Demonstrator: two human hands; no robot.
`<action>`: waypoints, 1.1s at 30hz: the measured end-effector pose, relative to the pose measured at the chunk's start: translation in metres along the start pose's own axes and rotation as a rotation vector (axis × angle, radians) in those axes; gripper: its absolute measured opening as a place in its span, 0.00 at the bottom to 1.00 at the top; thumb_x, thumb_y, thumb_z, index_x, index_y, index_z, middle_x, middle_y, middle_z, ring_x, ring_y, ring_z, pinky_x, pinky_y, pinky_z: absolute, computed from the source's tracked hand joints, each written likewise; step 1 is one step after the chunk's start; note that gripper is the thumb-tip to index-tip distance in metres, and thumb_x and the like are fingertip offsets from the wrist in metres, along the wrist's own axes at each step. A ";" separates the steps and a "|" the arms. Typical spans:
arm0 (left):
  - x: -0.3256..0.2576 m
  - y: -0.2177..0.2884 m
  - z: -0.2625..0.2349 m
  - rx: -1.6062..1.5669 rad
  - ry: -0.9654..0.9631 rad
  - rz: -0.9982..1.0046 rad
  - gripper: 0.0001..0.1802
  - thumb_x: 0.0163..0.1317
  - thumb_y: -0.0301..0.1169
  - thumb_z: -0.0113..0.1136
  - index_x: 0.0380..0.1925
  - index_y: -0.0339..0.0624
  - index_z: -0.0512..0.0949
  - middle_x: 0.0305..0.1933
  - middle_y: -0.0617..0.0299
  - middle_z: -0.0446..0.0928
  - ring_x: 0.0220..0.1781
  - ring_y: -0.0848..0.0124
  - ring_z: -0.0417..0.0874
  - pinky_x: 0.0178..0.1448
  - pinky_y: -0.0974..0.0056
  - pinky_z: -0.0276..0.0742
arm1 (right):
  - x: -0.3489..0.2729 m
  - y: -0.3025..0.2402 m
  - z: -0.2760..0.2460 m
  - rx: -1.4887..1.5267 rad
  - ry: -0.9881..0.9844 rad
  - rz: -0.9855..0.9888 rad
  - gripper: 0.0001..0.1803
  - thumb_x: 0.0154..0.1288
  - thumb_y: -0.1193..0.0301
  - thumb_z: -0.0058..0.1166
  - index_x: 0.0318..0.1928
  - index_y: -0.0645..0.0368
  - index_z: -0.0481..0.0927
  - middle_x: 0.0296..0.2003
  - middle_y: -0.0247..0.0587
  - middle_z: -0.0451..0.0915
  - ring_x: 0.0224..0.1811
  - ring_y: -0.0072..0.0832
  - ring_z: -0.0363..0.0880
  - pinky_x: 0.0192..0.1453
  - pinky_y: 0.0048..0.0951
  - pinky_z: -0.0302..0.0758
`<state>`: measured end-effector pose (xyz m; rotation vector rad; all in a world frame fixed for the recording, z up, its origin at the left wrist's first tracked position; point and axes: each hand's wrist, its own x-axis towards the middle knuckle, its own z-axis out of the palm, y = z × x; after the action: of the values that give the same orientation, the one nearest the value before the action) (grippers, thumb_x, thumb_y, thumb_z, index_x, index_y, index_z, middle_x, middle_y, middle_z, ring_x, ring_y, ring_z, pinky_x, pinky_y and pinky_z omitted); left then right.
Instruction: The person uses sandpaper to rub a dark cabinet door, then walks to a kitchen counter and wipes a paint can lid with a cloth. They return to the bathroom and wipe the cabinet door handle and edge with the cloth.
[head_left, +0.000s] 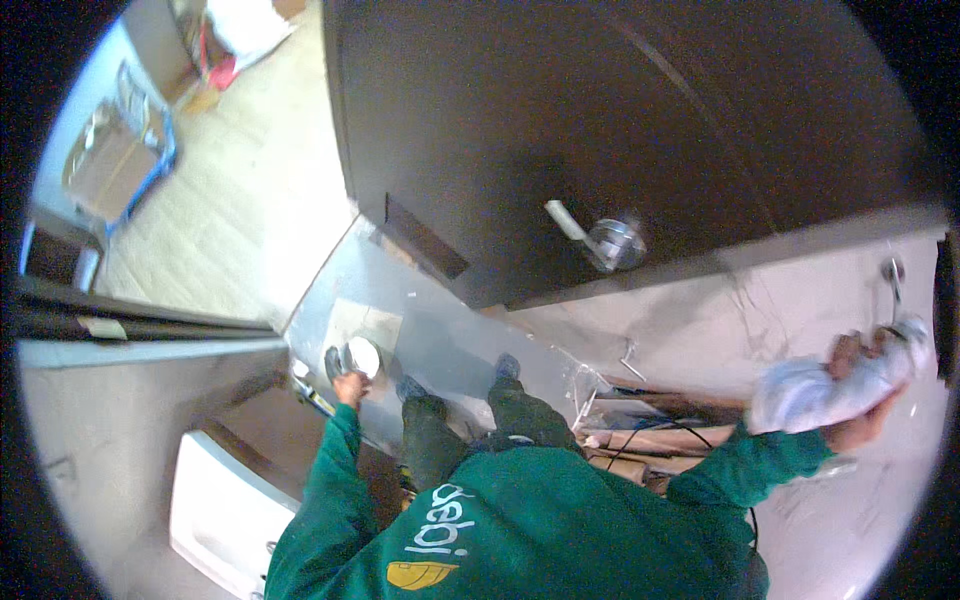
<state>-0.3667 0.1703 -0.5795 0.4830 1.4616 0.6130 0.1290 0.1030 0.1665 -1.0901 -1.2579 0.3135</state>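
Note:
My right hand (858,430) is raised at the far right, its fingers closed around a crumpled white cloth (815,395) with bluish streaks. The cloth is held against or close to the pale wall, just below a small metal wall fitting (892,268). Lower and to the left, my left hand (352,387) is closed on a round white object (364,357). A dark grey piece (334,362) sits beside that object, at the same fingers. What kind of thing it is cannot be made out.
A dark brown panel (640,120) with a round chrome fitting (618,243) stands ahead. A white basin (215,515) is at lower left. Boards and cardboard (640,440) lie by the right wall. Beyond the doorway is a blue trolley (165,160) with a box (112,165).

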 end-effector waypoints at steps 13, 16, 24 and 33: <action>-0.318 0.272 0.293 0.091 -0.645 0.654 0.13 0.68 0.31 0.59 0.46 0.32 0.82 0.45 0.52 0.85 0.45 0.65 0.86 0.52 0.63 0.80 | -0.040 0.007 -0.107 -0.108 -0.241 0.580 0.22 0.64 0.62 0.56 0.54 0.63 0.77 0.45 0.41 0.80 0.46 0.29 0.76 0.51 0.33 0.72; -0.374 0.289 0.320 -0.035 -0.759 0.668 0.26 0.68 0.42 0.62 0.52 0.26 0.79 0.48 0.50 0.84 0.50 0.67 0.84 0.58 0.64 0.77 | -0.069 0.101 -0.024 -0.111 -0.537 0.733 0.16 0.62 0.68 0.65 0.48 0.63 0.85 0.37 0.35 0.86 0.37 0.19 0.81 0.41 0.24 0.78; -0.384 0.266 0.369 0.030 -0.196 0.653 0.27 0.71 0.43 0.57 0.61 0.34 0.74 0.52 0.54 0.81 0.55 0.67 0.77 0.61 0.62 0.71 | -0.119 0.202 0.057 0.073 -0.478 0.650 0.27 0.78 0.52 0.42 0.57 0.63 0.77 0.53 0.45 0.79 0.55 0.33 0.77 0.60 0.34 0.71; -0.348 0.280 0.404 0.206 0.277 0.860 0.19 0.65 0.35 0.64 0.52 0.34 0.79 0.38 0.56 0.81 0.36 0.70 0.78 0.40 0.64 0.73 | -0.106 0.266 0.024 0.170 -0.669 0.598 0.27 0.75 0.54 0.49 0.58 0.66 0.77 0.55 0.43 0.74 0.60 0.29 0.71 0.62 0.31 0.70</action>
<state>0.0086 0.1832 -0.1085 1.2558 1.5540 1.2454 0.1659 0.1708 -0.1104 -1.2421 -1.4135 1.2998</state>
